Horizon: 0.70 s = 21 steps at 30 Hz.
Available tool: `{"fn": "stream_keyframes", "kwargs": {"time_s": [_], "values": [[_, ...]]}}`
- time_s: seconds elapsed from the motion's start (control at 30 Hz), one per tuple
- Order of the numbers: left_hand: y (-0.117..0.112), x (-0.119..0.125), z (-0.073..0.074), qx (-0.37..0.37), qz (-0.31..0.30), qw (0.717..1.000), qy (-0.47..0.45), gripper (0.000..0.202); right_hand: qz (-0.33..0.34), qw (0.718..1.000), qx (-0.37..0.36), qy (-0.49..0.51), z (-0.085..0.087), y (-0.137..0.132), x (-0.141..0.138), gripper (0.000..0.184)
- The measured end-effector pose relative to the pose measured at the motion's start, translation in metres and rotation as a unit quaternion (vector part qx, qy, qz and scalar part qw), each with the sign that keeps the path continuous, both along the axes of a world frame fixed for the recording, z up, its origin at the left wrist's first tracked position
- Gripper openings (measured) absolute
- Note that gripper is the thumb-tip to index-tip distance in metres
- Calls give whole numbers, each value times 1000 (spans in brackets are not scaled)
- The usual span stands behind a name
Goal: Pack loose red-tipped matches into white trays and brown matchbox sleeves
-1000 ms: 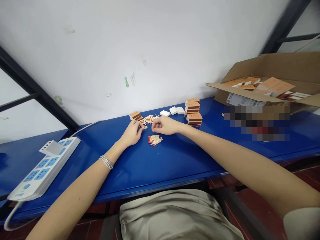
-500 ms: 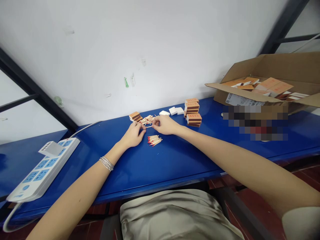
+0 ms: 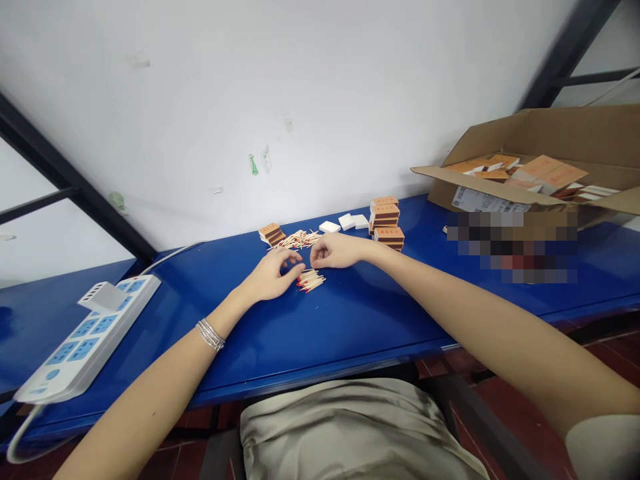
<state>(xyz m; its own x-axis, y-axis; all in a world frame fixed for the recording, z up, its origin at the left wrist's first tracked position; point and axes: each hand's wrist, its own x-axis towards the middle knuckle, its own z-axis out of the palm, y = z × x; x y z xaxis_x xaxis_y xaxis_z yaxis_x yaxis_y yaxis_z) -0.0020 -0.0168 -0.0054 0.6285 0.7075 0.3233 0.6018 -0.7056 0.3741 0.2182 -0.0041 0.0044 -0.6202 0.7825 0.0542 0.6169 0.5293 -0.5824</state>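
Observation:
A small aligned bundle of red-tipped matches (image 3: 312, 282) lies on the blue tabletop in front of my hands. My left hand (image 3: 274, 272) is on its left side, fingers apart, with the thumb tip close to the red heads. Just above the bundle's far ends is my right hand (image 3: 336, 251), its fingers curled into a pinch. Whatever may be between those fingertips is too small to tell. Behind both hands spreads a loose heap of matches (image 3: 303, 239), its heads and ends pointing several ways.
Matchboxes (image 3: 271, 232) lie left of the heap. White inner trays (image 3: 346, 222) and stacked matchboxes (image 3: 385, 212) stand behind to the right. An open cardboard box (image 3: 440, 193) of matchboxes occupies the right end. A white power strip (image 3: 95, 360) lies left, and the wall (image 3: 320, 100) rises behind.
Both hands have come nearer to me and towards the small bundle. My left fingers have spread apart. The match seen between the two hands no longer shows there.

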Motion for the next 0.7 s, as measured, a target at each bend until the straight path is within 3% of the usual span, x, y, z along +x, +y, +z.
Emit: {"fn": "stream_keyframes", "kwargs": {"time_s": [0.1, 0.17, 0.27, 0.33, 0.53, 0.7], "values": [[-15, 4, 4, -2, -48, 998, 42, 45, -30, 999, 24, -16, 7, 0, 4, 13], [-20, 6, 4, 8, -60, 996, 61, 54, -116, 990, 71, -27, 11, 1, 8, 14], [-23, 7, 4, 7, -63, 995, 71, 50, -314, 934, 167, -41, 13, 4, 16, 21], [-23, 8, 3, 5, -67, 995, 71, 44, -388, 898, 198, -58, 9, 8, 20, 25], [-22, 8, 5, 0, -77, 994, 75, 36, -365, 909, 174, -103, -13, 21, 16, 32], [-20, 6, 5, 5, -82, 994, 77, 34, -355, 913, 163, -120, -24, 31, 10, 25]]}}
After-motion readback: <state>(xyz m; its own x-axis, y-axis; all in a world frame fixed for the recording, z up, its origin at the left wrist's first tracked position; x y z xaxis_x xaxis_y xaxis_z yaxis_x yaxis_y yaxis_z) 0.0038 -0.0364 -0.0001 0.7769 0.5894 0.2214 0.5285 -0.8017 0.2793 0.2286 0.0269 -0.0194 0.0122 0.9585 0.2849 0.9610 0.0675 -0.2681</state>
